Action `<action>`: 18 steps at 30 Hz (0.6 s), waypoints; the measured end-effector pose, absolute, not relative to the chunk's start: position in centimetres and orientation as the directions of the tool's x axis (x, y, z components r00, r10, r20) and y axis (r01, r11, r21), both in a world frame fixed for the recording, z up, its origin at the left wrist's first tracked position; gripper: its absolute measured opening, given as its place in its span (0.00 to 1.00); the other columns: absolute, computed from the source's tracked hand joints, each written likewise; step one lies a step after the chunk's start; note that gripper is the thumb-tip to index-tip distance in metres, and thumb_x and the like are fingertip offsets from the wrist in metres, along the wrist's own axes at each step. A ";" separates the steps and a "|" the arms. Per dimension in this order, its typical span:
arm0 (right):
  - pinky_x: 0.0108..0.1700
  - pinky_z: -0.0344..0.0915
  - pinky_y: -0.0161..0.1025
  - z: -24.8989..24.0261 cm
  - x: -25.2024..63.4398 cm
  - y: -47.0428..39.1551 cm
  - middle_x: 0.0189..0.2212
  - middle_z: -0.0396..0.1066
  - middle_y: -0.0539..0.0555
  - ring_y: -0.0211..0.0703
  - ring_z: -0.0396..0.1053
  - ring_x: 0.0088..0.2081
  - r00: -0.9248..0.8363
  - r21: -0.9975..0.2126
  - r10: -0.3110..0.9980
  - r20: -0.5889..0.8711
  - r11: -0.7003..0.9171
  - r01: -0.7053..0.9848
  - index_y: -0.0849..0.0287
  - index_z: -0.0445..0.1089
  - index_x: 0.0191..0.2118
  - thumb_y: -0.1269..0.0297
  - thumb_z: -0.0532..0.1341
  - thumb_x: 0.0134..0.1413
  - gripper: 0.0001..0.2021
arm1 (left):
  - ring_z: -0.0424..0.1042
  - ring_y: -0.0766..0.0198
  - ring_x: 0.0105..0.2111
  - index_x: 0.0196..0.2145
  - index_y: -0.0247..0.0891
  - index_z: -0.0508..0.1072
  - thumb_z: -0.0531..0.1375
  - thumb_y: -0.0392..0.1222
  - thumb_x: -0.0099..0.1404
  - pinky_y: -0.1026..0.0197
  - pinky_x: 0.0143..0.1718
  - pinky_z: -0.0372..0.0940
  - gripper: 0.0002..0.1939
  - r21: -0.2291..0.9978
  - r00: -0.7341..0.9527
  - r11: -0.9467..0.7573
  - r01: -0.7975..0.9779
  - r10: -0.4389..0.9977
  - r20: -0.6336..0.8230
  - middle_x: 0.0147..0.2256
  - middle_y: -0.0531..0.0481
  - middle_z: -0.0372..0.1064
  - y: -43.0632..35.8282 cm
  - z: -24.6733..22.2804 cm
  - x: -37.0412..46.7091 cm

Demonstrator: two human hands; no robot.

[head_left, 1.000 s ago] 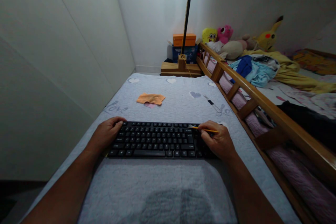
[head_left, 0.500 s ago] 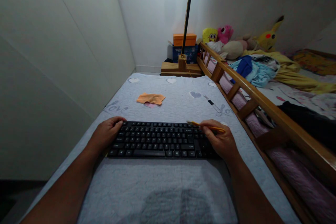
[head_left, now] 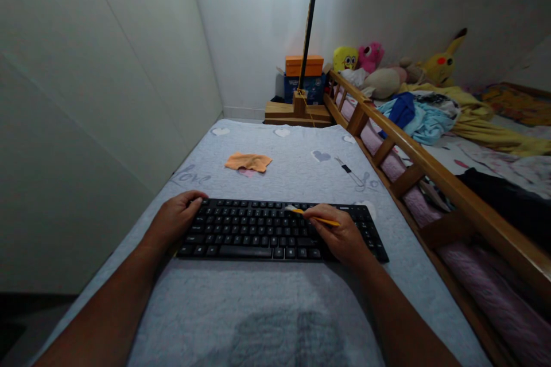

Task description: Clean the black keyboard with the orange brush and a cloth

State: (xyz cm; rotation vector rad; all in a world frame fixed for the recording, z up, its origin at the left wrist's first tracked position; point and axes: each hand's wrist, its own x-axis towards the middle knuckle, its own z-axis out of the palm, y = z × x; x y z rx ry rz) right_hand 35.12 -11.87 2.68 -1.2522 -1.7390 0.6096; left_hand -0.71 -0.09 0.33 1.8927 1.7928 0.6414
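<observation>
A black computer keyboard [head_left: 253,229] lies flat on the quilted cover in front of me. My left hand [head_left: 178,218] grips its left end, thumb on the top edge and fingers around the side. In my right hand [head_left: 338,232] is a small paintbrush [head_left: 321,221] with a yellow-orange handle, pinched between thumb and fingers. Its pale bristles are at the upper rows of keys, right of the middle. The right hand covers part of the keys on the right side.
Beyond the keyboard lie an orange cloth [head_left: 248,162] and a thin metal tool with a black band [head_left: 346,168]. A wooden bed rail [head_left: 408,155] runs along the right. A white cabinet [head_left: 107,97] stands at left, and a black pole [head_left: 309,28] rises from a wooden base.
My right hand has moved left over the keyboard with the paintbrush, uncovering the keys at the right end. My left hand keeps its place on the left end.
</observation>
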 end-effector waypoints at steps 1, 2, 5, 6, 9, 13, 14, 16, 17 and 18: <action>0.44 0.70 0.40 2.6 35.2 -11.9 0.36 0.78 0.54 0.43 0.76 0.39 -0.099 -0.782 0.923 0.371 0.368 0.504 0.56 0.77 0.39 0.71 0.59 0.60 0.08 | 0.76 0.53 0.36 0.39 0.42 0.78 0.52 0.54 0.60 0.58 0.38 0.67 0.21 0.616 0.043 -0.049 0.787 0.999 0.025 0.35 0.49 0.79 -0.1 0.4 -0.7; 0.43 0.70 0.40 2.6 35.2 -11.8 0.36 0.78 0.54 0.43 0.76 0.39 -0.094 -0.772 0.923 0.374 0.366 0.520 0.56 0.77 0.38 0.72 0.59 0.59 0.09 | 0.75 0.53 0.36 0.39 0.42 0.78 0.52 0.54 0.60 0.58 0.38 0.67 0.21 0.617 0.040 -0.046 0.786 0.999 0.025 0.35 0.49 0.79 -0.2 0.4 -0.6; 0.41 0.69 0.39 2.7 35.6 -11.9 0.34 0.78 0.53 0.42 0.75 0.37 -0.061 -0.742 0.920 0.388 0.351 0.571 0.57 0.76 0.37 0.74 0.58 0.55 0.10 | 0.75 0.53 0.37 0.39 0.41 0.78 0.52 0.53 0.60 0.58 0.40 0.67 0.20 0.614 0.034 -0.045 0.788 0.999 0.029 0.36 0.49 0.79 -0.2 0.5 -0.5; 0.41 0.69 0.39 2.7 35.8 -11.9 0.33 0.77 0.53 0.42 0.75 0.36 -0.044 -0.735 0.918 0.395 0.344 0.584 0.57 0.75 0.36 0.74 0.58 0.55 0.09 | 0.75 0.53 0.38 0.39 0.41 0.78 0.52 0.53 0.60 0.58 0.41 0.67 0.20 0.613 0.035 -0.045 0.789 0.999 0.029 0.36 0.49 0.79 -0.2 0.5 -0.5; 0.38 0.68 0.39 3.1 36.5 -12.0 0.31 0.76 0.53 0.43 0.74 0.34 0.012 -0.716 0.909 0.417 0.321 0.620 0.58 0.74 0.33 0.73 0.57 0.54 0.08 | 0.75 0.53 0.38 0.39 0.41 0.78 0.52 0.53 0.61 0.58 0.41 0.67 0.20 0.611 0.035 -0.044 0.791 0.999 0.027 0.37 0.48 0.79 -0.2 0.5 -0.6; 0.37 0.67 0.38 3.5 37.2 -12.1 0.29 0.76 0.52 0.43 0.74 0.32 0.062 -0.689 0.894 0.443 0.295 0.662 0.57 0.74 0.30 0.72 0.57 0.53 0.08 | 0.75 0.53 0.37 0.39 0.42 0.79 0.52 0.53 0.60 0.58 0.40 0.67 0.20 0.605 0.035 -0.043 0.795 0.999 0.025 0.35 0.49 0.78 -0.1 0.4 -0.7; 0.37 0.67 0.38 3.6 37.3 -12.1 0.28 0.76 0.52 0.43 0.74 0.32 0.076 -0.682 0.891 0.449 0.287 0.672 0.57 0.74 0.30 0.72 0.57 0.52 0.08 | 0.75 0.53 0.36 0.38 0.42 0.79 0.52 0.53 0.60 0.58 0.39 0.67 0.20 0.606 0.035 -0.042 0.795 0.999 0.024 0.35 0.49 0.78 -0.1 0.4 -0.7; 0.36 0.67 0.38 3.6 37.4 -12.2 0.28 0.76 0.51 0.43 0.74 0.31 0.110 -0.676 0.883 0.455 0.263 0.688 0.56 0.74 0.29 0.72 0.57 0.52 0.08 | 0.75 0.53 0.35 0.38 0.42 0.79 0.52 0.53 0.60 0.58 0.38 0.67 0.20 0.607 0.035 -0.044 0.794 0.999 0.028 0.34 0.49 0.78 0.0 0.4 -0.8; 0.35 0.66 0.37 3.6 37.5 -12.3 0.27 0.75 0.50 0.43 0.73 0.30 0.134 -0.679 0.880 0.456 0.246 0.692 0.56 0.73 0.29 0.71 0.57 0.52 0.08 | 0.75 0.53 0.35 0.38 0.42 0.79 0.52 0.54 0.60 0.58 0.38 0.67 0.20 0.606 0.036 -0.045 0.795 0.999 0.028 0.34 0.49 0.78 0.0 0.4 -0.8; 0.33 0.66 0.37 3.7 37.5 -12.3 0.25 0.75 0.50 0.42 0.73 0.29 0.161 -0.685 0.875 0.457 0.230 0.691 0.56 0.73 0.28 0.71 0.57 0.52 0.08 | 0.75 0.53 0.35 0.38 0.42 0.79 0.52 0.54 0.60 0.58 0.38 0.67 0.20 0.604 0.037 -0.046 0.795 0.999 0.028 0.34 0.49 0.78 0.0 0.4 -0.8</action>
